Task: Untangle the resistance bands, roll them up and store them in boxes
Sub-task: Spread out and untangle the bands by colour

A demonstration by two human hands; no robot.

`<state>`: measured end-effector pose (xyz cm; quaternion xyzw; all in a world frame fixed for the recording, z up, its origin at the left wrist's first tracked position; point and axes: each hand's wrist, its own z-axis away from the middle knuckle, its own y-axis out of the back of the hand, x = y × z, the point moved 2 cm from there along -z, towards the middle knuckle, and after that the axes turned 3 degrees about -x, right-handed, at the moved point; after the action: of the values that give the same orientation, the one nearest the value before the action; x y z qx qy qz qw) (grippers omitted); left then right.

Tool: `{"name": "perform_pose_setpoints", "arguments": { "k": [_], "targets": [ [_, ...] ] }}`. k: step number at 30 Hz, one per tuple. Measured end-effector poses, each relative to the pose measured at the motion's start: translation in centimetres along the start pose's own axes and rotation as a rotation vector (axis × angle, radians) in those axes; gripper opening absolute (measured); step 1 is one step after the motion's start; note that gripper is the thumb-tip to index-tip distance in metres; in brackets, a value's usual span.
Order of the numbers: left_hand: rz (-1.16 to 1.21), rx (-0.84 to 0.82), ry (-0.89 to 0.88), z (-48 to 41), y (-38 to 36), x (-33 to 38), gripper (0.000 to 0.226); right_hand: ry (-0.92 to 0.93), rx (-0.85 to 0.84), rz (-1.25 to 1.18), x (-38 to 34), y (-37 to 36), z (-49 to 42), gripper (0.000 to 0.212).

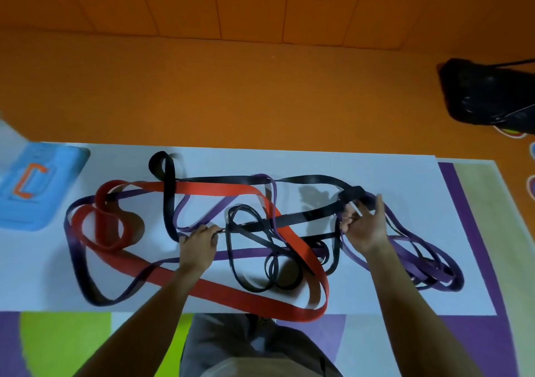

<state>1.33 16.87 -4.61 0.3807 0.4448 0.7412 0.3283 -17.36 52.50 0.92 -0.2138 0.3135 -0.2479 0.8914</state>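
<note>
The soft, stretchy resistance bands [202, 188] (light, probably snag-prone) are best taken beside crossings: a thin black band [230, 243] is pinched by the left hand [199, 244], the knot [354, 193] gripped by the right hand [366, 227].

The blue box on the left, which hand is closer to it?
Left. The left hand pinches the thin black band mid-sheet, nearer the blue box; the right hand grips bunched bands farther right, beyond the tangle's middle.
</note>
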Motion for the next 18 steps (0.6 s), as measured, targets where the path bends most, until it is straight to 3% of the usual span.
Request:
{"name": "perform_pose_setpoints", "arguments": {
  "k": [5,8,14,18],
  "targets": [
    [0.282,0.146,0.049,-1.0,2.4,-1.4,0.013,0.178,0.004,-0.022,-1.0,-0.2,-1.3,0.057],
    [0.477,0.194,0.163,-2.0,4.4,-2.2,0.016,0.242,0.023,0.121,-1.4,-0.6,-2.2,0.053],
    [0.859,0.420,0.284,-3.4,7.5,-2.3,0.018,0.437,0.159,0.779,1.4,-2.4,-3.8,0.028],
    [0.880,0.438,0.343,-4.3,8.1,-2.3,0.017,0.505,0.002,1.212,5.3,-5.5,-4.5,0.012]
  ]
}}
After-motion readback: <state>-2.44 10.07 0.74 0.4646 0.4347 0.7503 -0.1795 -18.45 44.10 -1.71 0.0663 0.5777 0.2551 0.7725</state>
